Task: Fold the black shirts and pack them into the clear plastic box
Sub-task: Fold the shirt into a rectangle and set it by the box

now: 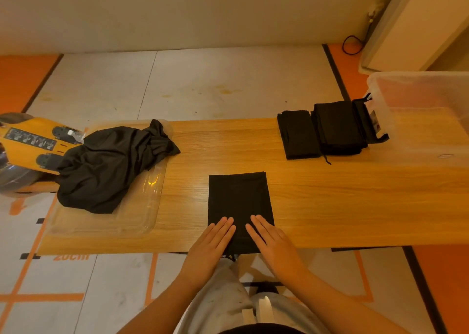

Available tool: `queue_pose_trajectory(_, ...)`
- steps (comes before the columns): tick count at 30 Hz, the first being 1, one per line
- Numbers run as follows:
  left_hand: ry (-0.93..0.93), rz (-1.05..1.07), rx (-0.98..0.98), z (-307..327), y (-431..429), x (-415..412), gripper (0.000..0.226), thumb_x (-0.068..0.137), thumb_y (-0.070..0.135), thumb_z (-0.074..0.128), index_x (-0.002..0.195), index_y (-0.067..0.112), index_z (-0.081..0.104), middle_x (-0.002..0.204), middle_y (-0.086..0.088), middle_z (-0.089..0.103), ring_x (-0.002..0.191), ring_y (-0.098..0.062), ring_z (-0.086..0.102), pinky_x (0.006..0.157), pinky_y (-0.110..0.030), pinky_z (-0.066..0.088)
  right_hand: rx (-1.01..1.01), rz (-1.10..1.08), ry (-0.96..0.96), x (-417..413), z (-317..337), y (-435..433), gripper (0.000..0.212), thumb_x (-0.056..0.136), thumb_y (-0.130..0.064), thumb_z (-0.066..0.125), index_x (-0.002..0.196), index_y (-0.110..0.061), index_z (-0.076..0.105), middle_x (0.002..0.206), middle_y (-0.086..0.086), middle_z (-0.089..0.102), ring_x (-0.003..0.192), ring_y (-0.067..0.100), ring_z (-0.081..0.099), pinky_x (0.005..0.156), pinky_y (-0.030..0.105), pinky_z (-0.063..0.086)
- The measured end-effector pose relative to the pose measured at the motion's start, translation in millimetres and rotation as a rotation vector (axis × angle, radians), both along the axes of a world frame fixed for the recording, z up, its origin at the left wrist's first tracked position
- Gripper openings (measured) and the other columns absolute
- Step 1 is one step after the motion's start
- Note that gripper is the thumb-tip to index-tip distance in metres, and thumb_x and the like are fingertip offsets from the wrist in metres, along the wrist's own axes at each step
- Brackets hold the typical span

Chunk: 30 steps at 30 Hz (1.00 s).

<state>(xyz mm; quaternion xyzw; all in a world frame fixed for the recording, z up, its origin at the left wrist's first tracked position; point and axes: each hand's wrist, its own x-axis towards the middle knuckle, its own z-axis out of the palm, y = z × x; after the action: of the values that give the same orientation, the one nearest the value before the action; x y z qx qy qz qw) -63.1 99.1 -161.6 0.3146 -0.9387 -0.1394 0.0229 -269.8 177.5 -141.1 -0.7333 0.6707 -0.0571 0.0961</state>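
A black shirt (239,196), folded into a narrow rectangle, lies on the wooden table (330,201) right in front of me. My left hand (212,245) and my right hand (272,242) press flat on its near end, fingers straight. A heap of unfolded black shirts (109,166) sits on a clear tray (142,217) at the left. Folded black shirts (322,130) lie stacked at the back right, beside the clear plastic box (421,120), which stands at the table's right end.
A yellow and black device (30,143) lies off the table's left end, partly under the shirt heap. The floor below has orange tape marks. A white cabinet (416,24) stands at the far right.
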Motion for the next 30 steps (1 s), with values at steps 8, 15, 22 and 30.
queue_pose_trajectory(8,0.055,-0.04,-0.004,6,9,7,0.077,0.08,0.003,0.064,0.149,0.017,0.031,0.155,-0.006,0.033,0.146,-0.016,0.019,0.12,-0.033,0.006,-0.082,0.105,-0.056,-12,1,11,0.076,0.051,-0.013,0.09,0.122,-0.013,0.065,0.131,0.009,0.06,0.121,0.024,0.058,0.09,0.035,0.052)
queue_pose_trajectory(15,0.171,0.185,0.194,40,0,12,0.049,0.091,0.038,0.034,0.134,0.024,0.054,0.144,0.012,0.042,0.136,0.004,0.021,0.118,-0.033,0.019,-0.003,-0.001,-0.311,-34,26,2,0.036,0.084,-0.019,0.062,0.121,-0.018,0.066,0.125,-0.001,0.065,0.116,0.013,0.06,0.094,0.03,0.053)
queue_pose_trajectory(22,0.327,0.432,0.436,71,-39,-10,0.012,0.099,0.027,0.051,0.109,0.027,0.058,0.094,0.008,0.067,0.082,-0.002,0.062,0.07,-0.015,0.048,0.152,-0.252,-0.607,-42,57,-43,0.008,0.095,-0.023,0.054,0.095,-0.027,0.062,0.081,-0.006,0.062,0.073,0.008,0.058,0.067,0.029,0.051)
queue_pose_trajectory(30,0.239,0.499,0.426,60,-107,-40,0.018,0.098,0.037,0.051,0.105,0.023,0.058,0.09,0.003,0.068,0.079,-0.014,0.063,0.065,-0.034,0.053,0.233,-0.622,-0.757,-47,44,-97,0.017,0.098,-0.03,0.052,0.108,-0.018,0.059,0.096,0.0,0.063,0.09,0.015,0.061,0.08,0.034,0.056)
